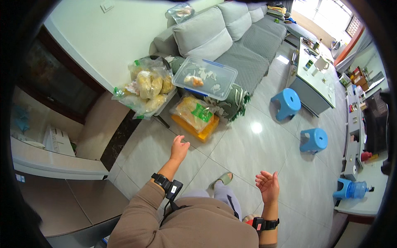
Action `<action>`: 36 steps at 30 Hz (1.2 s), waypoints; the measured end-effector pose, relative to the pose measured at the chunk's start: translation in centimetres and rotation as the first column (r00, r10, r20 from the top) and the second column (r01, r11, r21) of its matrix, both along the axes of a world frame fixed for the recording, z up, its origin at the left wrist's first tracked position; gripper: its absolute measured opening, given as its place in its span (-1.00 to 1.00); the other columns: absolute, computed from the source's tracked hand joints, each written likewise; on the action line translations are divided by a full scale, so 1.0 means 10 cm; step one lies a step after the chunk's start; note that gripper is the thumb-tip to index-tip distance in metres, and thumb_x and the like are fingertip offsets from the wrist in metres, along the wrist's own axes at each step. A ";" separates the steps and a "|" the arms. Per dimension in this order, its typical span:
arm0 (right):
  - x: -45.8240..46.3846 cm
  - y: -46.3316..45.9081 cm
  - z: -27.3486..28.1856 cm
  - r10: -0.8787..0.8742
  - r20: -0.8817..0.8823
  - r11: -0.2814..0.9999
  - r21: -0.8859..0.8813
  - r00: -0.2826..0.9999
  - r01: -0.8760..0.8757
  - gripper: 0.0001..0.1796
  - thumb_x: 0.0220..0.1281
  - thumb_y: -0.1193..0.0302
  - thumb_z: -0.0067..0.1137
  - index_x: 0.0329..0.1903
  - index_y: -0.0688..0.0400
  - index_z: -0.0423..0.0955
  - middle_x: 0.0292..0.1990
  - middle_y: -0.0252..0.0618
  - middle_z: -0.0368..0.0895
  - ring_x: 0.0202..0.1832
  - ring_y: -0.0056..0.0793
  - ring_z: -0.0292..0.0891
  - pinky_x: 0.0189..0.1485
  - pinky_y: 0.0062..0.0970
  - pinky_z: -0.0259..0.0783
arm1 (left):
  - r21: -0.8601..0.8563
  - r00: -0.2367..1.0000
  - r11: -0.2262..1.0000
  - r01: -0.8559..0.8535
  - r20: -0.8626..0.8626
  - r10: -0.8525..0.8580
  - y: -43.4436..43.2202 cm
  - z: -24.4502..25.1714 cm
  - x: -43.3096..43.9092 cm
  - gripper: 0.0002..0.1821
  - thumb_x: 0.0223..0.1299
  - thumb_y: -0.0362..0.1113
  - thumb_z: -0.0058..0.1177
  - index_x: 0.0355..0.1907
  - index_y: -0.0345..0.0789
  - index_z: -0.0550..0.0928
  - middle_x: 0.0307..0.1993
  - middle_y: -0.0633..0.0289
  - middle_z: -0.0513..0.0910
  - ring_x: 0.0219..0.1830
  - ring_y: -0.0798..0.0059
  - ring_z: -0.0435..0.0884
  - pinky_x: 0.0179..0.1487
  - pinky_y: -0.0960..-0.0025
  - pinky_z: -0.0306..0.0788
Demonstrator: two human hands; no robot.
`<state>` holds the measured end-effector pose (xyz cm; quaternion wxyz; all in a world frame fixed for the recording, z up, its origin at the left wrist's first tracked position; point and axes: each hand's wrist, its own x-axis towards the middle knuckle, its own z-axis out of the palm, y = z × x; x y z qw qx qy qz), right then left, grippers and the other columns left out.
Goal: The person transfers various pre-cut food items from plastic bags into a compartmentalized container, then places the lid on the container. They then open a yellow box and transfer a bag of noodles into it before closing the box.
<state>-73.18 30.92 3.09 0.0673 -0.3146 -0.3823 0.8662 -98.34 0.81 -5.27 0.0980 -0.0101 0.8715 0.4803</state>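
My left hand hangs in the air over the tiled floor, fingers apart, with nothing in it. Beyond its fingertips stands a yellow box with a clear, green-printed plastic bag on top. My right hand is raised at my right side, palm showing and fingers spread slightly, holding nothing. On the sofa's near arm rests a clear plastic container or lid with blue clips, and a small orange-and-white item shows on it. Left of it, bags of yellowish food are heaped on a stand.
A grey sofa runs along the wall. Two blue plastic stools are on the floor near a white-topped table. At the right are a TV cabinet and a blue water bottle. A dark cabinet is close on my left.
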 end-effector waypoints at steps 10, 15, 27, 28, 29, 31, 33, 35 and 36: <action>-2.54 0.66 -0.65 0.349 0.214 0.932 0.019 0.912 -0.361 -0.54 0.32 0.07 -0.16 -0.03 0.23 0.37 -0.14 -0.19 0.54 -0.24 -0.42 0.49 -0.19 -0.43 0.44 | 0.087 0.992 0.991 -0.101 0.090 0.093 0.44 -0.02 -1.83 -0.46 -0.02 -0.28 0.12 0.06 -0.44 0.42 0.03 0.04 0.48 -0.14 0.41 0.57 -0.03 0.41 0.41; -3.56 0.65 -1.23 0.295 0.333 0.953 -0.034 0.896 -0.301 -0.57 0.28 0.11 -0.07 0.00 0.20 0.34 -0.13 -0.19 0.51 -0.19 -0.42 0.47 -0.16 -0.41 0.44 | 0.087 0.978 0.987 -0.137 0.169 0.120 0.69 -0.39 -3.15 -0.40 -0.05 -0.28 0.15 0.11 -0.44 0.38 -0.02 0.05 0.51 -0.09 0.38 0.55 0.00 0.39 0.38; -5.04 0.36 -2.41 0.154 0.515 0.988 -0.066 0.843 -0.140 -0.41 0.16 0.17 0.13 0.14 0.23 0.21 0.10 -0.17 0.27 0.06 -0.23 0.27 0.06 -0.22 0.34 | 0.035 0.884 0.999 0.012 0.466 -0.027 0.95 -1.34 -4.58 -0.56 0.06 -0.16 0.15 -0.08 -0.43 0.50 -0.08 0.09 0.47 -0.10 0.44 0.45 -0.05 0.40 0.33; -5.10 0.32 -2.42 0.074 0.507 0.996 -0.081 0.859 -0.038 -0.53 0.15 0.17 0.15 0.00 0.20 0.34 -0.07 -0.23 0.41 -0.11 -0.34 0.38 -0.10 -0.33 0.42 | 0.039 0.883 0.999 0.032 0.466 -0.046 0.96 -1.33 -4.59 -0.61 0.11 -0.15 0.11 -0.13 -0.43 0.53 -0.09 0.11 0.48 -0.10 0.47 0.45 -0.06 0.41 0.33; -5.15 0.30 -2.41 0.068 0.532 0.997 -0.064 0.844 -0.040 -0.58 0.14 0.16 0.16 -0.06 0.18 0.38 -0.16 -0.28 0.43 -0.19 -0.39 0.39 -0.17 -0.38 0.42 | -0.061 0.939 0.993 0.098 0.337 -0.071 0.98 -1.29 -4.60 -0.65 0.13 -0.15 0.09 -0.19 -0.41 0.55 -0.15 0.15 0.50 -0.15 0.49 0.46 -0.08 0.44 0.33; -5.21 0.27 -2.34 0.065 0.623 0.998 -0.032 0.780 -0.057 -0.66 0.13 0.15 0.17 -0.20 0.14 0.45 -0.34 -0.37 0.48 -0.34 -0.49 0.41 -0.31 -0.49 0.41 | -0.260 0.993 0.958 0.118 0.058 -0.107 1.03 -1.18 -4.53 -0.70 0.16 -0.14 0.04 -0.30 -0.39 0.58 -0.27 0.22 0.55 -0.24 0.54 0.49 -0.11 0.48 0.35; -5.17 0.23 -2.19 0.043 0.449 0.994 -0.108 0.893 0.006 -0.74 0.19 0.15 0.12 -0.31 0.08 0.49 -0.51 -0.47 0.44 -0.47 -0.63 0.35 -0.42 -0.60 0.33 | 0.184 1.000 0.983 0.007 -0.003 -0.007 1.15 -0.99 -4.49 -0.78 0.19 -0.22 0.00 -0.38 -0.37 0.56 -0.38 0.27 0.56 -0.28 0.51 0.52 -0.10 0.50 0.36; -5.01 0.24 -2.00 0.004 0.286 0.980 -0.190 0.958 0.052 -0.74 0.23 0.16 0.07 -0.28 0.09 0.49 -0.49 -0.47 0.45 -0.47 -0.64 0.36 -0.42 -0.62 0.33 | 0.558 0.992 0.829 -0.046 0.124 -0.028 1.18 -0.62 -4.45 -0.80 0.20 -0.25 -0.01 -0.42 -0.36 0.54 -0.40 0.26 0.56 -0.25 0.46 0.54 -0.07 0.47 0.36; -4.82 0.26 -1.87 -0.024 0.161 0.976 -0.211 0.987 0.058 -0.75 0.27 0.19 0.02 -0.25 0.10 0.49 -0.45 -0.45 0.48 -0.45 -0.65 0.37 -0.42 -0.62 0.33 | 0.572 0.990 0.818 -0.058 0.139 -0.027 1.20 -0.41 -4.39 -0.81 0.20 -0.26 -0.02 -0.43 -0.34 0.53 -0.42 0.25 0.55 -0.26 0.45 0.55 -0.07 0.45 0.37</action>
